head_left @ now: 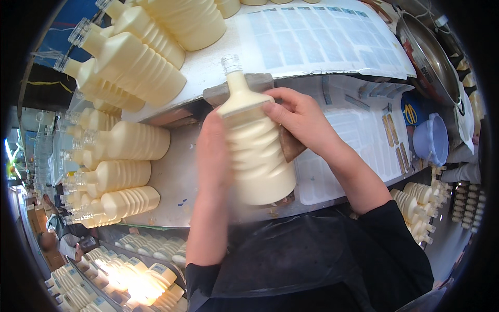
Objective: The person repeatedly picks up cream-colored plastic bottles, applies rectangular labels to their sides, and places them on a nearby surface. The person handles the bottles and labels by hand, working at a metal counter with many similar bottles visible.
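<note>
A cream-coloured bottle [260,156] with a wavy ribbed body and a clear threaded neck lies in front of me, neck pointing away. My right hand [301,117] grips it at the right shoulder, thumb on top and fingers over the far side. Along its left side is my left hand [212,148], smeared by motion, so its fingers cannot be made out. Under my right palm a brown flat piece [291,144] juts out beside the bottle; whether it is held or just lies there is unclear. A grey block [260,81] sits behind the bottle's neck.
More cream bottles [140,67] stand at the left, on the raised white shelf and below it. Label sheets [322,39] cover the shelf; a white backing sheet [332,140] lies at right. Beyond are a lilac bucket [431,139], yellow-handled scissors [410,113] and a metal pan [429,49].
</note>
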{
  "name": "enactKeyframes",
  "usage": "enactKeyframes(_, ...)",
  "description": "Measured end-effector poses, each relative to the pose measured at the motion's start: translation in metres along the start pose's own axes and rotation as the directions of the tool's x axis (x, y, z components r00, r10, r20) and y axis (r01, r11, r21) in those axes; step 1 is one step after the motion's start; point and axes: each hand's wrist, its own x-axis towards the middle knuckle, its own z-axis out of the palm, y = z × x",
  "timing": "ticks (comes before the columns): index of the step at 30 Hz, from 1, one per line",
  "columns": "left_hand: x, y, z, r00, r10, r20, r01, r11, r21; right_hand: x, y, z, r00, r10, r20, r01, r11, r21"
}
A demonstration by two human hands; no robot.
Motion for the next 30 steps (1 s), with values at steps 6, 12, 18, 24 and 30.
enactKeyframes(6,0.003,0.003,0.003,0.999,-0.054,-0.006,0.053,0.991,-0.122,0.001,0.007,0.002,1.0,0.006,-0.01,-0.005,0.996,0.09)
enactKeyframes(12,0.01,-0.003,-0.002,1.0,-0.017,0.007,0.017,0.992,-0.125,0.001,0.009,0.003,1.0,0.016,-0.005,-0.015,0.988,0.153)
enactKeyframes(18,0.013,-0.008,-0.004,1.0,-0.01,-0.018,0.009,0.997,-0.074,0.0,0.011,0.005,1.0,0.011,-0.016,-0.008,0.982,0.189)
enactKeyframes(24,0.008,-0.009,-0.005,0.998,-0.034,-0.043,0.027,0.989,-0.142,0.0,0.007,0.002,1.0,0.006,-0.004,-0.006,0.99,0.14)
enactKeyframes(30,0.006,-0.003,0.003,1.0,-0.003,-0.016,0.004,0.999,0.052,-0.001,0.009,0.003,1.0,0.01,-0.01,-0.008,0.988,0.155)
